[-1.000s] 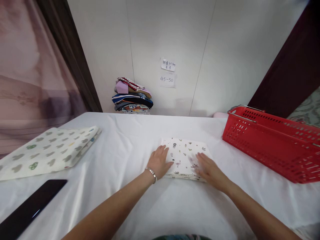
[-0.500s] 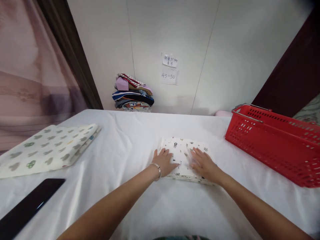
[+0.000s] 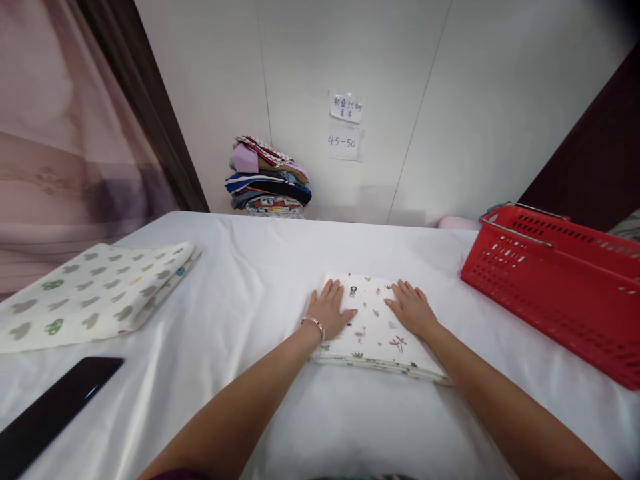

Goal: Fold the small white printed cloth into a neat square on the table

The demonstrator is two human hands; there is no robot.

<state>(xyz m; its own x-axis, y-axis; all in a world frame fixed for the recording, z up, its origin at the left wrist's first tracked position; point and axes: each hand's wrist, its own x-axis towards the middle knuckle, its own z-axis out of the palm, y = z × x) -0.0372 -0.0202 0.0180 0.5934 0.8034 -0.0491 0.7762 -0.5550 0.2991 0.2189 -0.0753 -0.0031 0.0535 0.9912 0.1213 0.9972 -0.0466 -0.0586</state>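
A folded white cloth (image 3: 375, 333) printed with small animals and plants lies on the white table (image 3: 260, 300) in front of me. My left hand (image 3: 329, 311), a bracelet at its wrist, rests flat on the cloth's left part with fingers spread. My right hand (image 3: 411, 310) lies flat on the cloth's right part, fingers stretched towards the far edge. Both palms press down on the fabric and neither grips anything.
A red plastic basket (image 3: 550, 280) stands at the right. A larger folded cloth with grey cloud shapes (image 3: 95, 293) lies at the left, a black flat object (image 3: 50, 413) near the front left corner. Folded clothes (image 3: 267, 180) are stacked against the wall under paper notes (image 3: 345, 123).
Both hands have slid forward over the cloth towards its far edge, uncovering the near part. The view has shifted slightly to the left.
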